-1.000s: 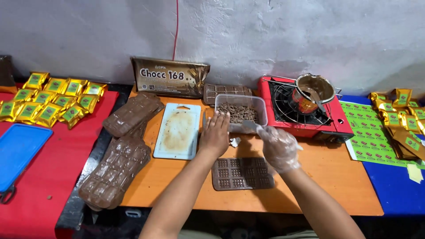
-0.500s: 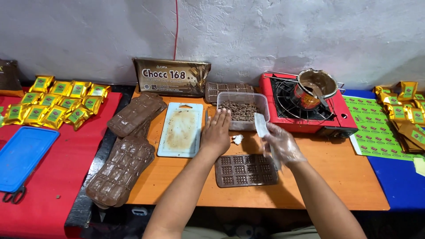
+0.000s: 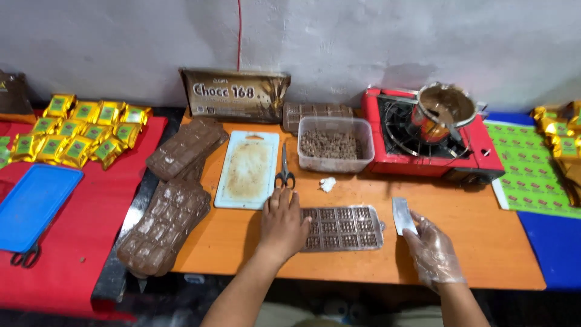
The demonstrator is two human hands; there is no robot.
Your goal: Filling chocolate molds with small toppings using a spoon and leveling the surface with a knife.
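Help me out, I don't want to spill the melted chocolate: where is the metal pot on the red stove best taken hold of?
Judging by its pose, take the metal pot by its outer wall below the rim, coming from the near side, where the red stove is low. It stands upright and open-topped, so a level grip should keep the chocolate in. No handle shows clearly, and it may be hot.

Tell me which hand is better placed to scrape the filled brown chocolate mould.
Right, probably: the gloved right hand holds the flat metal scraper beside the filled brown chocolate mould, while the bare left hand rests on its left end.
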